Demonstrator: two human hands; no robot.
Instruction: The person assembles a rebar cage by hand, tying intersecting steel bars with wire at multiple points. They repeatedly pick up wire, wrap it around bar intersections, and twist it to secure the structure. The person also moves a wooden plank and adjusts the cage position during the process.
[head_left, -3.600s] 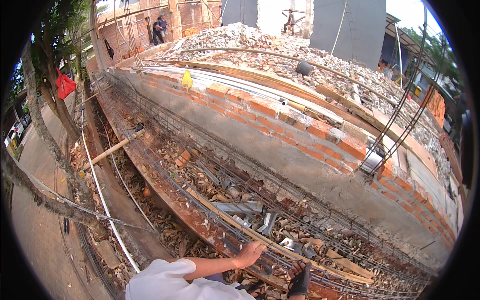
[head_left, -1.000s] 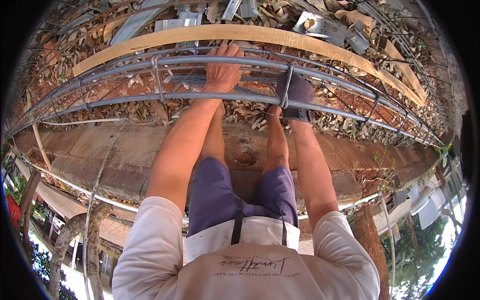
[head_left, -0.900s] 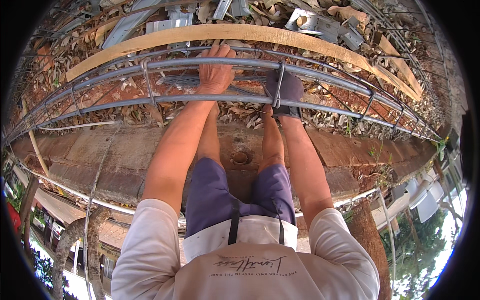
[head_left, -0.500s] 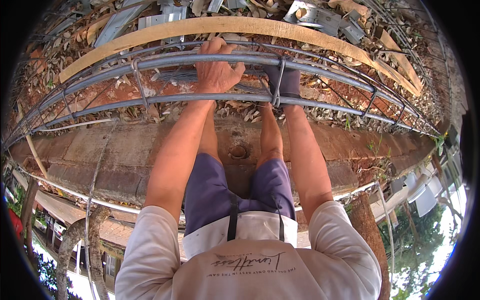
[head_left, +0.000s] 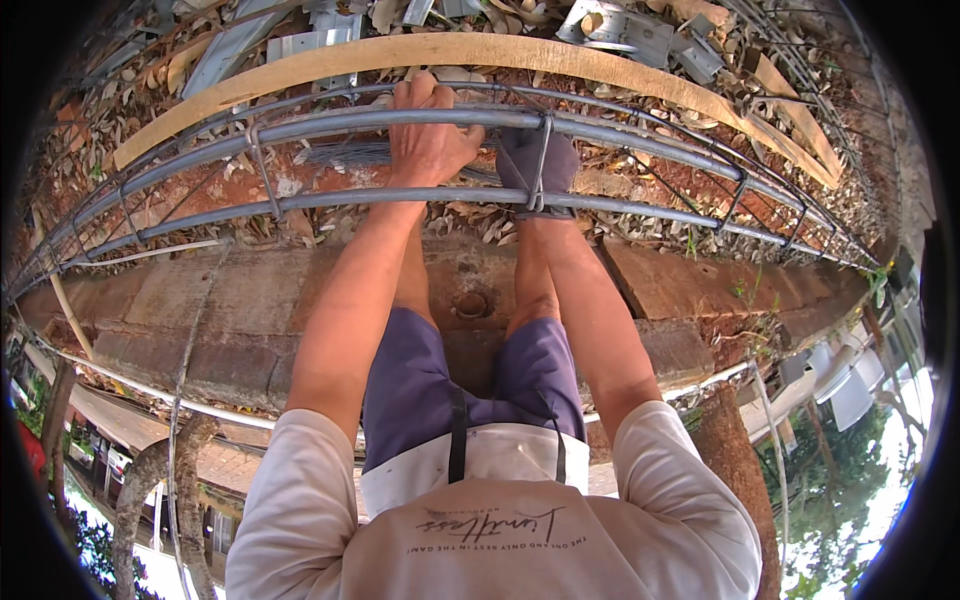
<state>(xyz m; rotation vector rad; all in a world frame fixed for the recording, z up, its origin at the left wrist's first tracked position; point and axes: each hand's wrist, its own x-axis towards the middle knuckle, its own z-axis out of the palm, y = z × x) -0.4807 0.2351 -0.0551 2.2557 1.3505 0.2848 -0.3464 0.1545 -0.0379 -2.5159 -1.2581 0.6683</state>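
Observation:
A long steel rebar cage (head_left: pixel 330 122) spans the view from left to right, its bars joined by bent wire stirrups (head_left: pixel 258 165). My bare left hand (head_left: pixel 425 140) lies across the upper bar, its fingers curled over the cage's far side and its thumb pointing right. The lower bar crosses at that wrist. My right hand (head_left: pixel 543 165), in a dark grey glove, is closed just below the upper bar, beside and partly behind another stirrup (head_left: pixel 541 165). What its fingers hold is hidden.
Beyond the cage lies a long wooden strip (head_left: pixel 450 52), with metal channel pieces (head_left: pixel 315 45) and dry leaves past it. A bundle of thin wire (head_left: pixel 345 153) rests on red soil under the cage. Nearer my legs runs a brown concrete ledge (head_left: pixel 260 290).
My right hand has shifted left, closer to my left hand, and the stirrup beside it has shifted left too. The left hand stays on the upper bar.

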